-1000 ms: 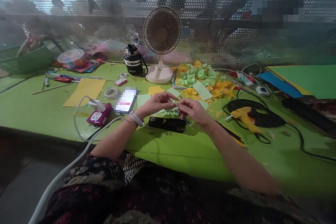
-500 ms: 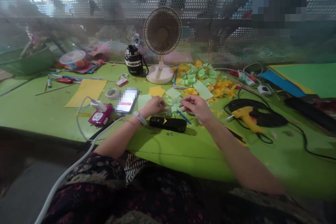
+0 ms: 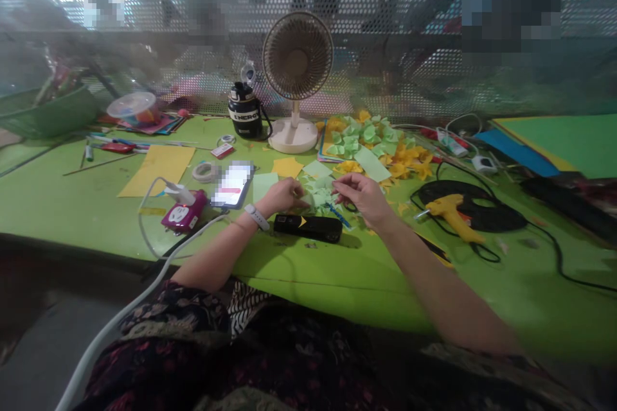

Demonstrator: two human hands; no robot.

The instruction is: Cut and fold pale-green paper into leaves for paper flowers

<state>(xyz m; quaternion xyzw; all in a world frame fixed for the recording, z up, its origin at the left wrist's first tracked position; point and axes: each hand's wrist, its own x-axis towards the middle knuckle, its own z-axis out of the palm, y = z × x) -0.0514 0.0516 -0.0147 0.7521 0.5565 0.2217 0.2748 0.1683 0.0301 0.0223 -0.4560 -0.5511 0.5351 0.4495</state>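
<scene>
My left hand [image 3: 285, 196], with a pale watch on its wrist, is closed in a pinch over the middle of the table. My right hand [image 3: 359, 196] faces it, thumb and forefinger pressed together. What either pinch holds is too small to make out. Between and behind the hands lies a heap of pale green paper scraps [image 3: 322, 196]. A blue pen-like tool [image 3: 339, 214] lies slanted among the scraps. Just in front of the hands rests a long black case [image 3: 315, 229] with a yellow paper scrap [image 3: 302, 221] on top.
Behind the hands are folded green and yellow paper flowers [image 3: 369, 135], a fan [image 3: 297, 64] and a black bottle [image 3: 244, 112]. To the left lie a phone [image 3: 233, 185] and a purple socket adapter [image 3: 186, 210] with cables. A yellow glue gun [image 3: 452, 215] lies right.
Both hands stay almost where they were, still pinched and facing each other. The left fingers shift very slightly; nothing else on the table has visibly moved.
</scene>
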